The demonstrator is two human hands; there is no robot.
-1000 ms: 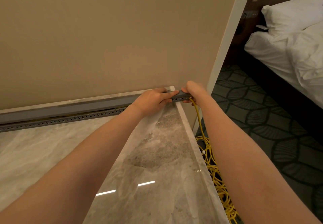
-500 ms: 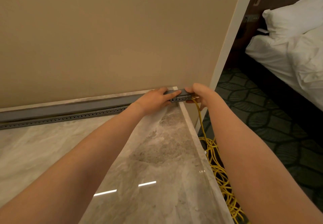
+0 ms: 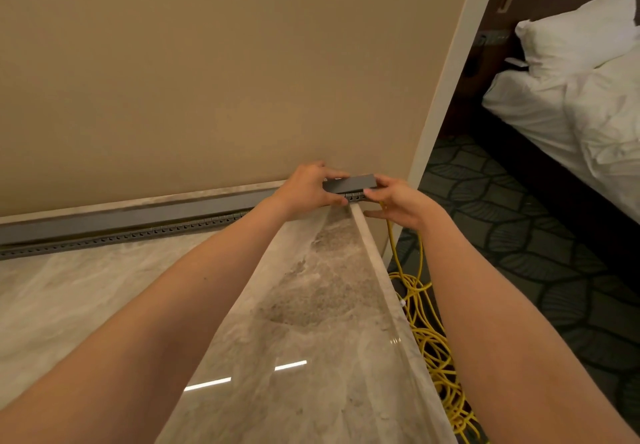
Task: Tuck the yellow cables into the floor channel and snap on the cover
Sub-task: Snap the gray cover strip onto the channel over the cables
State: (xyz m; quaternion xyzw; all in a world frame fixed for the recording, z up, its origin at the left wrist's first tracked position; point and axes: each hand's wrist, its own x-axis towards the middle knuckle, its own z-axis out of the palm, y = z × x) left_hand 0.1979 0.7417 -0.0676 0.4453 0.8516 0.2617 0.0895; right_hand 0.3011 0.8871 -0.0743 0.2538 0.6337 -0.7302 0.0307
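- At the far right corner of the marble floor (image 3: 311, 305), where it meets the beige wall (image 3: 207, 80), both hands close on one end of the grey cover (image 3: 349, 183).
- The left hand (image 3: 308, 189) lies over the cover from the left, fingers curled across its top and thumb at its near edge; it pinches the strip rather than lying flat.
- The right hand (image 3: 398, 199) meets the same end from the right, thumb and forefinger nipping the cover's tip, the other fingers bent below the floor's edge.
- The two hands sit close together with only a short bare stretch of cover between them, so neither is clearly nearer the work.
- The cover's long axis runs left to right along the wall foot, in line with the floor channel (image 3: 138, 232); this end looks tilted slightly up, not yet seated.
- Directly beneath it the channel's toothed edge shows, and to the left that edge lies exposed along the whole run, so the cover seems unlatched there too.
- The likely next move is straight down onto the channel, then pressing leftward along its length.
- The yellow cables (image 3: 429, 339) drop from under the right hand and pile loose on the patterned carpet (image 3: 519, 235), beside and below the floor's edge.
- A bed (image 3: 571, 114) stands well apart at the right.
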